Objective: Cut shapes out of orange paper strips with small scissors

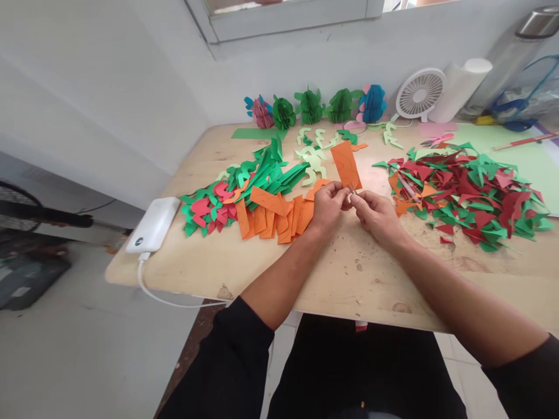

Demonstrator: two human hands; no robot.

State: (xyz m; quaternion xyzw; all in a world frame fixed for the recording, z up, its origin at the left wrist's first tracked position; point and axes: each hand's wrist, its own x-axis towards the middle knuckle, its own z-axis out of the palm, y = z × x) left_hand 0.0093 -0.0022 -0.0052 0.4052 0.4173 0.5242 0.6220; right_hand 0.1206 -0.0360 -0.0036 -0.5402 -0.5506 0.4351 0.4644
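Observation:
Between the thumb and fingers of my left hand [329,202] is the lower end of an orange paper piece [345,164], held upright with a faint curved line drawn on it. My right hand [376,215] is closed on small scissors [351,188]; their blades meet the bottom edge of the paper, and the handles are mostly hidden by my fingers. Just left of my left hand lie several orange paper strips [283,224] with drawn outlines. Behind them spreads a heap of green cut-outs [271,171], with red cut-outs [208,210] at its left.
A pile of red and green scraps [476,192] covers the table's right side. Honeycomb paper figures [309,106] line the wall near a white fan [420,94] and a paper roll [463,87]. A corded power bank [155,224] lies at the left edge. Pink-handled scissors [438,140] rest behind the scraps.

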